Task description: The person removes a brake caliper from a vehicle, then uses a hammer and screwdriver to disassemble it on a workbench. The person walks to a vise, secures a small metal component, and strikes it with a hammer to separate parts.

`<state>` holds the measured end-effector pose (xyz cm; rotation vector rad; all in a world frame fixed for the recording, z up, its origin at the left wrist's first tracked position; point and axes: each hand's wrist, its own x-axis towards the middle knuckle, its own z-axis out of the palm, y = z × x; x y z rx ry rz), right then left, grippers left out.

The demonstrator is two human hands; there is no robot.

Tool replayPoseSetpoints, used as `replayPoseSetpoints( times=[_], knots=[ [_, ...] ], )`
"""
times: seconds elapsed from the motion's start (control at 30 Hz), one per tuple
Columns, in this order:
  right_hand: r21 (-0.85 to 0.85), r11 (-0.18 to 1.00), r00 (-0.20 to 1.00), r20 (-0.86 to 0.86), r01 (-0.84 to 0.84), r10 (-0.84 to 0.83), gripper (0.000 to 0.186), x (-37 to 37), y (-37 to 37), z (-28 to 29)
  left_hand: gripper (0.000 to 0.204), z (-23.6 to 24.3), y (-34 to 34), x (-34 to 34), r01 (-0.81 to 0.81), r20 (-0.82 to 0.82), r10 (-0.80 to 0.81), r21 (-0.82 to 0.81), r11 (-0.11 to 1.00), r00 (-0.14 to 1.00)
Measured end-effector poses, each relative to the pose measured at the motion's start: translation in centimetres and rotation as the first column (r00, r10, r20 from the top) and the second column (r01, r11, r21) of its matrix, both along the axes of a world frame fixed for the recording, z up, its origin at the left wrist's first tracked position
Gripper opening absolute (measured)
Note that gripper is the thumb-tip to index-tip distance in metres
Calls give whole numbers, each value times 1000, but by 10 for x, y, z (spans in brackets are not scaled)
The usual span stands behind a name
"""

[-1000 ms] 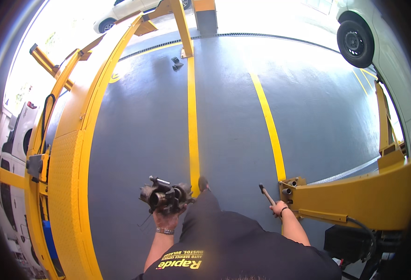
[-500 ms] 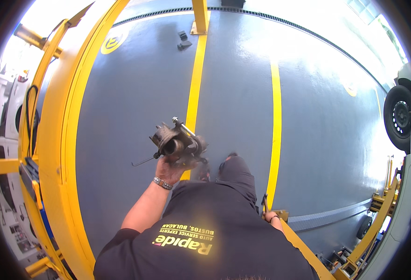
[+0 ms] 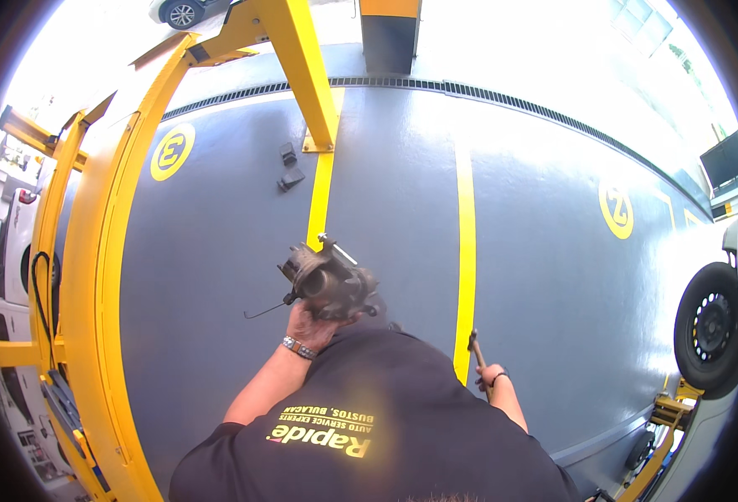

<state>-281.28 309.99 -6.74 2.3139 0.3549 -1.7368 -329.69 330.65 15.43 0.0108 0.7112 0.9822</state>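
Black shirt [image 3: 436,410], worn: yellow lettering [image 3: 327,430], one large line and two smaller ones, upside down to the view. Grey floor [image 3: 218,276], left side: single numeral within a round yellow marking [image 3: 172,152]. Same floor, right side: a different single numeral within a second yellow roundel [image 3: 617,207].

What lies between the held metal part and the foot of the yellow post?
In the head view, a yellow stripe on grey floor lies between the metal part and the post.
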Motion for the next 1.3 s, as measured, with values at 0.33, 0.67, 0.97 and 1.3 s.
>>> replayPoseSetpoints(
  times=[0.33,0.67,0.97,1.3],
  knots=[
    [503,864,986,126,31,-108,42,102,524,16,56,-45,395,57,15,34,-18,103,995,999],
    [121,956,956,154,-269,249,43,88,810,45,56,-53,840,133,57,99,-73,149,987,992],
    [75,911,894,240,-406,379,40,170,1141,18,59,-54,1173,159,-151,10,151,62,987,989],
    [477,843,821,566,-249,-78,37,179,1496,42,41,-136,1457,21,-380,74,377,25,925,923]
  ],
)
